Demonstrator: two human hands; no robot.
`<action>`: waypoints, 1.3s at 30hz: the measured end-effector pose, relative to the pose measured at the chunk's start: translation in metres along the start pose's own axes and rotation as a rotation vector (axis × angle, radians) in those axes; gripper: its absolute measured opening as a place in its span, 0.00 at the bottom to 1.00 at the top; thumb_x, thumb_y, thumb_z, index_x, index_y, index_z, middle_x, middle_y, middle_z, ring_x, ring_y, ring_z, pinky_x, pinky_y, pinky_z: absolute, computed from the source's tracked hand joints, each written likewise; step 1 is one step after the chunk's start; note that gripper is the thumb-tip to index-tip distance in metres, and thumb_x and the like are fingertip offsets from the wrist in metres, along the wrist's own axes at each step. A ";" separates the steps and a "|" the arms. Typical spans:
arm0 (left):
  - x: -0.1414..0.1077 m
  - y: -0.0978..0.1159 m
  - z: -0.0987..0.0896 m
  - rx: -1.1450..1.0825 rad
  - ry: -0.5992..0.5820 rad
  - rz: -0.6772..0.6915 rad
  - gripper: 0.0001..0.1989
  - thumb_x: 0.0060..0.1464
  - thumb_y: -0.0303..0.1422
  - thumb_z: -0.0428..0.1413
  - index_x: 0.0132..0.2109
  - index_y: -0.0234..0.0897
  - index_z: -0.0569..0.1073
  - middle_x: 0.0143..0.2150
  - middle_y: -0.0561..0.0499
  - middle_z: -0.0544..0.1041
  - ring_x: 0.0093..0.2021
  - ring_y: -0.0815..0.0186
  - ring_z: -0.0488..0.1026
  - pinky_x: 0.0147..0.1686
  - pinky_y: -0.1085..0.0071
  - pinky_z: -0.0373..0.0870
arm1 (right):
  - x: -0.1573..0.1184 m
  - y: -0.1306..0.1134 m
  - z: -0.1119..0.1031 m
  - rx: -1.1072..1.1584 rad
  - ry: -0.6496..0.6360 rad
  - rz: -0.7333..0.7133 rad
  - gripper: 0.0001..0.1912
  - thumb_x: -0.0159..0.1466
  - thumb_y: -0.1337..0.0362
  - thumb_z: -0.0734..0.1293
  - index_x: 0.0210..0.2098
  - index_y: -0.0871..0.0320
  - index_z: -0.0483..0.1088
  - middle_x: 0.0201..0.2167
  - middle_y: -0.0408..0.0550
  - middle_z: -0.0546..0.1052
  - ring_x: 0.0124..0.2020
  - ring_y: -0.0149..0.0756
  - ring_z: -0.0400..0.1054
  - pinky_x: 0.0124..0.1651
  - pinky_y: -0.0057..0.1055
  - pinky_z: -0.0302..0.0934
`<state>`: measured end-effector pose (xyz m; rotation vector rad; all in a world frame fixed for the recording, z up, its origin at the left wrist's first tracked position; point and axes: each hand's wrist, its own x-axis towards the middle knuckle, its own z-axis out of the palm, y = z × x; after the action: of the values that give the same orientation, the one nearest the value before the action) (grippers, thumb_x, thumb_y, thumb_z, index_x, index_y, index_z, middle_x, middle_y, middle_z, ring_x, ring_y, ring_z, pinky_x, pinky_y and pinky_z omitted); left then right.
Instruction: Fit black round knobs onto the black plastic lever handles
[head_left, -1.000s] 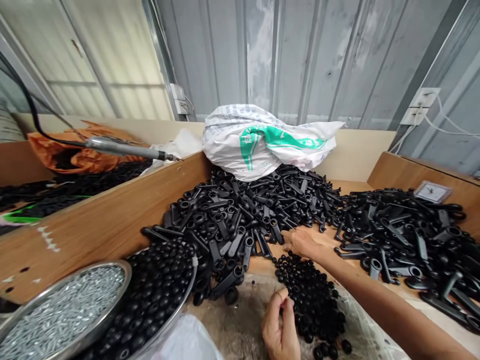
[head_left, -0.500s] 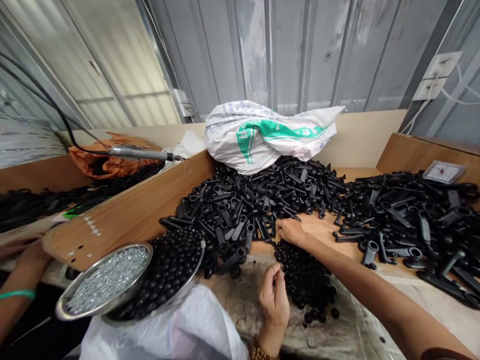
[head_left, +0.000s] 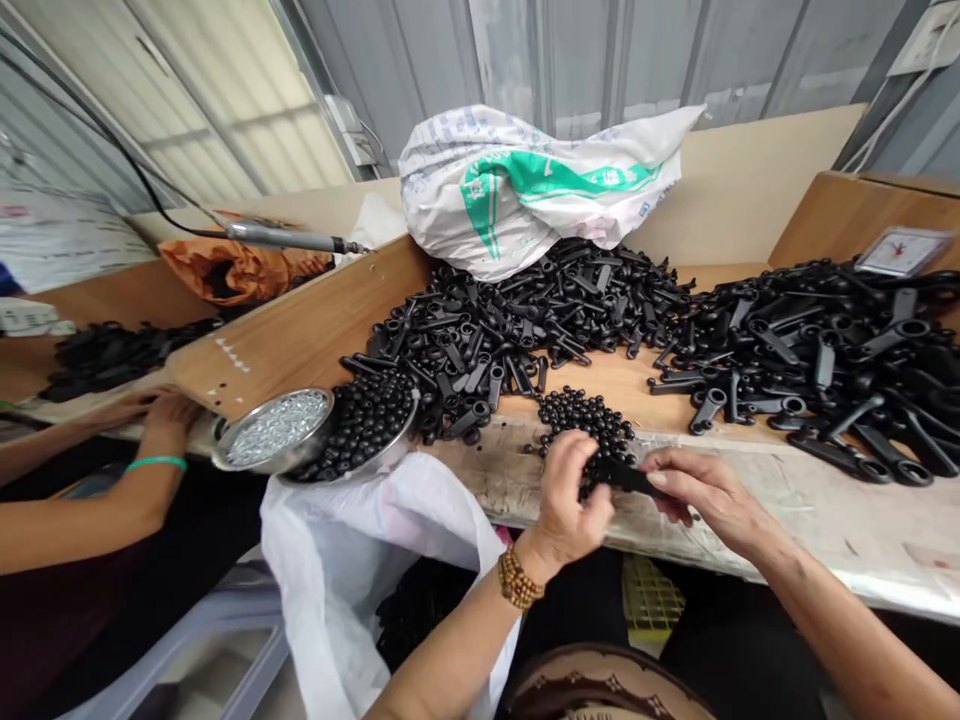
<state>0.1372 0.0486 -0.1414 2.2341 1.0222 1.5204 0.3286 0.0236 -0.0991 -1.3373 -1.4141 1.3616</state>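
In front of me, my right hand (head_left: 701, 488) pinches one end of a black plastic crank handle (head_left: 630, 477), which points left. My left hand (head_left: 571, 498), wearing a beaded bracelet (head_left: 520, 578), is beside the handle's other end. Its fingers are curled and slightly blurred, and whatever they hold is hidden. Beyond both hands lies a small heap of round black knobs (head_left: 581, 412). Behind it rises a large pile of black crank handles (head_left: 480, 340), with another pile of handles (head_left: 787, 350) to the right.
At left, a metal bowl of silvery pins (head_left: 279, 428) overlaps a bowl of black knobs (head_left: 367, 425). An open white sack (head_left: 300, 540) hangs below. A wooden divider (head_left: 300, 335) carries a power screwdriver (head_left: 289, 238). Past it are a co-worker's hands (head_left: 161, 415).
My right hand has come back from the large pile with a crank handle. My left hand has moved close to it. The view has tilted downward.
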 end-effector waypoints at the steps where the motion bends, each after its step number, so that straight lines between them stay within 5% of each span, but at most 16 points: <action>1: -0.003 0.016 0.002 -0.016 -0.140 0.057 0.26 0.45 0.28 0.52 0.54 0.33 0.61 0.52 0.39 0.66 0.55 0.52 0.62 0.54 0.53 0.60 | -0.014 0.003 -0.001 -0.001 -0.033 0.026 0.16 0.56 0.51 0.64 0.34 0.58 0.69 0.17 0.41 0.66 0.18 0.29 0.59 0.20 0.25 0.52; 3: -0.010 0.042 0.008 -0.044 -0.352 0.088 0.30 0.40 0.28 0.52 0.55 0.31 0.60 0.48 0.39 0.70 0.50 0.52 0.67 0.50 0.54 0.64 | -0.037 0.008 0.001 -0.004 -0.095 0.050 0.16 0.56 0.50 0.64 0.32 0.57 0.70 0.16 0.41 0.65 0.18 0.29 0.58 0.20 0.25 0.53; 6: -0.024 0.059 0.019 -0.146 -0.452 -0.024 0.25 0.42 0.25 0.50 0.52 0.31 0.63 0.37 0.43 0.74 0.39 0.57 0.73 0.40 0.60 0.70 | -0.055 0.011 0.004 -0.025 -0.125 -0.002 0.18 0.57 0.48 0.63 0.32 0.57 0.71 0.17 0.42 0.67 0.18 0.29 0.59 0.20 0.25 0.54; 8: -0.030 0.057 0.023 -0.260 -0.396 -0.196 0.20 0.45 0.24 0.48 0.48 0.34 0.67 0.34 0.46 0.74 0.35 0.61 0.73 0.37 0.65 0.70 | -0.054 0.015 0.000 -0.090 -0.034 -0.083 0.18 0.58 0.49 0.63 0.36 0.57 0.72 0.23 0.45 0.72 0.22 0.31 0.63 0.23 0.26 0.57; 12: -0.027 0.039 0.018 -0.723 -0.166 -0.818 0.12 0.45 0.27 0.52 0.40 0.34 0.69 0.21 0.57 0.64 0.19 0.72 0.63 0.20 0.75 0.60 | -0.028 0.032 -0.020 -0.354 0.278 -0.198 0.16 0.59 0.53 0.63 0.39 0.58 0.72 0.36 0.49 0.76 0.34 0.37 0.69 0.37 0.31 0.62; 15: -0.024 0.029 0.008 -1.047 -0.110 -1.033 0.15 0.40 0.25 0.54 0.40 0.32 0.67 0.22 0.58 0.65 0.18 0.75 0.60 0.19 0.76 0.57 | -0.004 0.044 -0.025 -0.581 0.286 -0.188 0.13 0.59 0.59 0.62 0.38 0.59 0.72 0.36 0.50 0.77 0.38 0.40 0.69 0.42 0.32 0.60; 22: -0.035 0.021 0.001 -1.258 -0.160 -1.183 0.15 0.42 0.25 0.53 0.42 0.30 0.67 0.28 0.50 0.71 0.24 0.70 0.66 0.18 0.77 0.58 | 0.038 0.033 0.004 -1.129 0.142 -0.070 0.13 0.61 0.64 0.59 0.44 0.57 0.69 0.38 0.51 0.75 0.37 0.40 0.70 0.36 0.29 0.56; 29: -0.041 0.018 0.000 -1.210 -0.318 -1.177 0.15 0.45 0.28 0.51 0.43 0.31 0.65 0.22 0.53 0.69 0.15 0.73 0.61 0.13 0.78 0.53 | 0.050 0.020 0.005 -1.236 0.033 -0.057 0.10 0.57 0.70 0.60 0.36 0.58 0.71 0.35 0.52 0.76 0.35 0.40 0.70 0.32 0.27 0.52; 35: -0.042 0.028 0.008 -1.152 -0.325 -1.171 0.14 0.45 0.27 0.51 0.42 0.32 0.65 0.21 0.56 0.68 0.14 0.76 0.57 0.14 0.78 0.51 | 0.041 0.033 -0.006 -1.088 0.173 -0.091 0.11 0.59 0.66 0.59 0.38 0.58 0.71 0.30 0.50 0.76 0.32 0.39 0.69 0.33 0.28 0.55; 39: -0.041 0.038 0.014 -1.038 -0.301 -1.130 0.13 0.45 0.29 0.52 0.42 0.32 0.65 0.21 0.57 0.67 0.15 0.76 0.57 0.15 0.78 0.49 | 0.013 0.043 -0.007 -0.392 0.282 -0.224 0.12 0.58 0.61 0.64 0.39 0.59 0.72 0.26 0.45 0.73 0.27 0.33 0.66 0.31 0.29 0.59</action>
<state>0.1561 -0.0037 -0.1553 0.8215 0.8229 0.7979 0.3412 0.0325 -0.1420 -1.4940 -1.6256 0.7400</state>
